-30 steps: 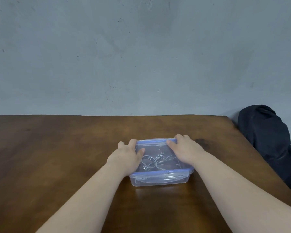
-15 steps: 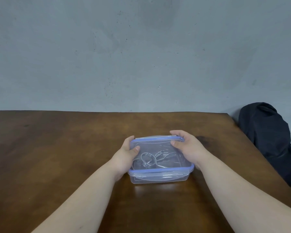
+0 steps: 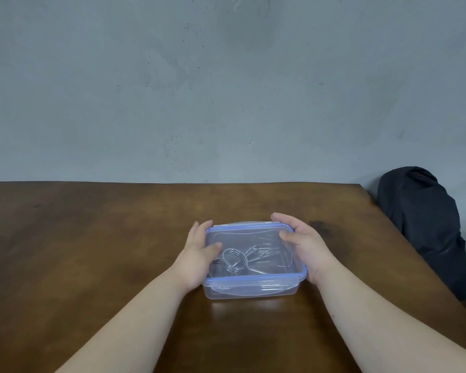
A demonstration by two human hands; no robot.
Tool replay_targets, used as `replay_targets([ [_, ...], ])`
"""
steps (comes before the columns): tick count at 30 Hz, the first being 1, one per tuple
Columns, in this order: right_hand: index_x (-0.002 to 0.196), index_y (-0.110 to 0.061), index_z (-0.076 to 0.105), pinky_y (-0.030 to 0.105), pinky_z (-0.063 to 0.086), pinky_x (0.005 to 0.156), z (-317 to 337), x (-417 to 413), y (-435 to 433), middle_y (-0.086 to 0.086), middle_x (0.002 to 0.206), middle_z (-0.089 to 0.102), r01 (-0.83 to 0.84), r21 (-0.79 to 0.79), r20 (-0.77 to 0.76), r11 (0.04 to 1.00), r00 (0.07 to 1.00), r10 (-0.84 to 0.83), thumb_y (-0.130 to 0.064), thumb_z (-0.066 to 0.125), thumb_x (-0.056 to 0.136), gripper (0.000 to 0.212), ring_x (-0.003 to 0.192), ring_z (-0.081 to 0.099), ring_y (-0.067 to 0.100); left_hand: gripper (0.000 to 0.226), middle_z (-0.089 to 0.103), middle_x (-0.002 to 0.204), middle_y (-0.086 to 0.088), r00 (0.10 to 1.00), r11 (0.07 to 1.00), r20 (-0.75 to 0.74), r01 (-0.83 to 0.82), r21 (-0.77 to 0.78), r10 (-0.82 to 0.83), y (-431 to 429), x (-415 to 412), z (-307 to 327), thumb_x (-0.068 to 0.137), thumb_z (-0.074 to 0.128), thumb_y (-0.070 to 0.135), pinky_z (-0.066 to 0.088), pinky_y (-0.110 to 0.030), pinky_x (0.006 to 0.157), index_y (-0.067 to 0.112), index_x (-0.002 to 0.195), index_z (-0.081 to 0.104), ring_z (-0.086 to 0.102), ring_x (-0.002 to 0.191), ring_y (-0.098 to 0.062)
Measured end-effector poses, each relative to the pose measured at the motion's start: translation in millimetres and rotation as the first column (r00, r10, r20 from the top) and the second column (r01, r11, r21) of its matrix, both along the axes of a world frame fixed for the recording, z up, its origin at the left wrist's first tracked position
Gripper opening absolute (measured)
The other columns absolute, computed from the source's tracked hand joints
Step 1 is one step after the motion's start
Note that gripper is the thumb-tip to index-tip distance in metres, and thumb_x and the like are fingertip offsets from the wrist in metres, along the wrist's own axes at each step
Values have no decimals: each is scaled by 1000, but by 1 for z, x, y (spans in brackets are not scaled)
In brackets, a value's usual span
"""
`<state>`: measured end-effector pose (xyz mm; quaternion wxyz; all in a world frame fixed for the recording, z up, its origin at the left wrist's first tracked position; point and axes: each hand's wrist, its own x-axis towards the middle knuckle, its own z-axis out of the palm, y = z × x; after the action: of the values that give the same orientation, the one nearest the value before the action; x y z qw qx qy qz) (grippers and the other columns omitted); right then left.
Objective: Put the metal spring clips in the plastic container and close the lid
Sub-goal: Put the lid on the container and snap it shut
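Observation:
A clear plastic container (image 3: pixel 250 290) with a blue-rimmed lid (image 3: pixel 253 278) sits on the brown wooden table (image 3: pixel 92 251). The lid lies on top of it. Through the lid I see metal spring clips (image 3: pixel 237 261) inside. My left hand (image 3: pixel 199 254) grips the container's left side, thumb on the lid. My right hand (image 3: pixel 304 246) grips the right side, its fingers curled over the far right corner and thumb on the lid.
A dark bag (image 3: pixel 425 227) rests beyond the table's right edge. A grey wall (image 3: pixel 226 90) rises behind the table's far edge.
Both hands slid from the top of the lid out to the container's sides, with the fingers now wrapping the edges. The container has stayed in place.

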<state>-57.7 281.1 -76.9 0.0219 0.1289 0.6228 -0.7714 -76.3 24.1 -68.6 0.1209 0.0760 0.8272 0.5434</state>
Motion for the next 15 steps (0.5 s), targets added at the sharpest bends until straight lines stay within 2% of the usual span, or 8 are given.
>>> replay_targets([
  [1,124,-22,71,54,56,96,-2,-1,1,6,122,75,0,-11,-1,1000,1000,0,3,52,99,40,106,74,33,63,-1,165,5,987,975,-134,57,-215,-87,-3,-1,3,96,56,44,24,-36,114,36,150,26,13,149,-16],
  [3,122,-22,71,51,55,96,-4,-2,2,0,127,72,-15,-8,0,1000,1000,15,4,52,98,40,107,73,30,91,-17,163,7,884,840,-288,184,-510,-369,-4,0,12,80,56,71,6,-43,121,33,153,17,-15,148,-10],
  [5,125,-20,69,51,53,100,-5,-5,2,-1,132,69,-29,-4,5,1000,1000,29,5,52,97,40,110,72,28,114,-17,163,0,760,634,-262,243,-734,-595,1,5,21,63,52,87,-7,-46,121,33,155,11,-24,146,-11],
  [6,127,-19,68,52,52,101,-5,-6,3,1,133,68,-31,-2,11,1000,999,31,5,52,97,41,111,72,29,120,-17,163,-2,742,551,-216,238,-800,-634,5,6,23,58,52,89,-9,-47,120,34,154,7,-25,146,-12],
  [8,128,-17,67,53,52,102,-5,-7,3,5,132,69,-31,8,22,999,999,31,5,53,96,41,110,72,31,125,-19,162,-5,766,462,-145,215,-860,-626,11,6,26,54,55,88,-9,-48,120,36,154,0,-25,146,-16],
  [10,128,-16,67,54,52,101,-3,-6,2,9,129,70,-34,20,26,999,999,34,5,52,96,40,109,71,34,127,-16,163,-7,795,430,-108,204,-880,-597,16,5,28,52,59,85,-6,-49,120,38,153,-2,-20,148,-21],
  [15,125,-20,68,57,55,97,0,-2,0,19,117,74,-48,50,39,998,998,46,2,52,97,39,104,73,38,121,16,153,-6,777,359,-94,176,-917,-622,25,1,35,54,61,80,14,-51,115,38,151,1,11,140,-29],
])
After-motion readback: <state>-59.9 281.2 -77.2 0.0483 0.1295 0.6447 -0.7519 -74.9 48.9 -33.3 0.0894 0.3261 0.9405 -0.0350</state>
